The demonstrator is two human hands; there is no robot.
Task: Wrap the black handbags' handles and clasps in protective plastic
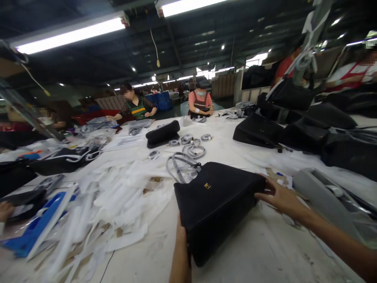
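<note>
A: Where, in my head view, is the black, smooth, soft-sided handbag [219,196]?

B: Over the near part of the white, scuffed, flat worktable [134,261], tilted, base toward my view; the bare right hand [277,199] is clasped on its right end, thumb and fingers spread; the bare left hand [180,243] meets its left end, partly hidden; I cannot tell whether it grips.

A: How should I handle it well?

B: I judge the step to be steadying it; I would support both ends evenly, lest the panels crease; avoid rubbing the small, gold-coloured emblem [207,186]; mind the grey, wrapped, looped straps [177,169] just beyond, which could snag.
</note>
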